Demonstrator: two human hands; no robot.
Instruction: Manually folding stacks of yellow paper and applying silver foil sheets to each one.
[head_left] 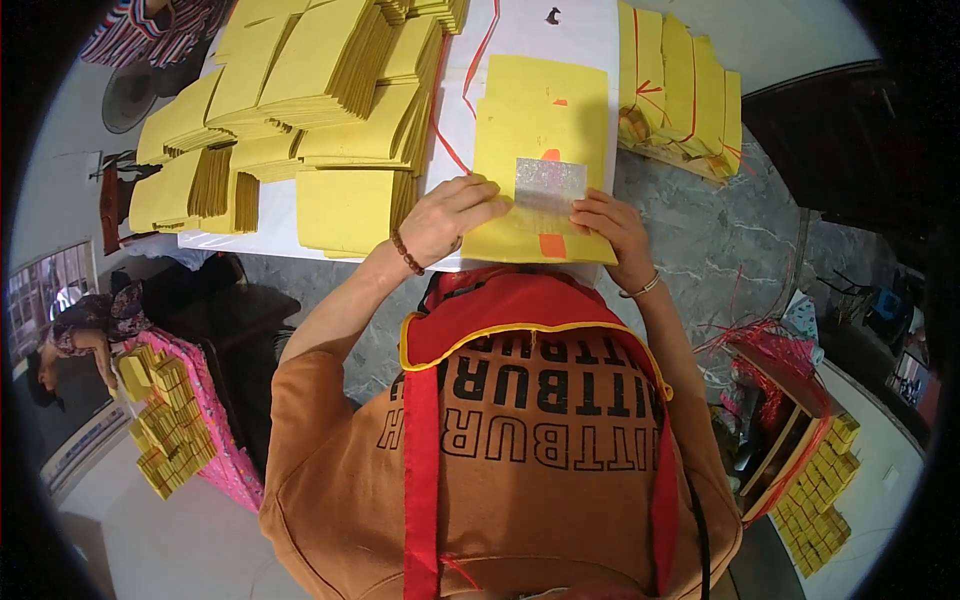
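A stack of yellow paper (540, 100) with small orange marks lies on the white table in front of me. On top of it is a shiny silver square sheet (550, 183). My left hand (452, 218) is closed, its fingers and thumb pinching the yellow paper just left of the silver sheet. At the right edge of the paper, my right hand (618, 232) has its fingers bent over it, their tips touching the silver sheet's right side. The right thumb is hidden.
Folded yellow paper bundles (320, 60) are piled at the table's left. Tied yellow bundles (680, 85) stand at its right. Red string (470, 85) runs across the white tabletop (545, 30). Another person (95, 335) is beside a pink-covered table (225, 440) at far left.
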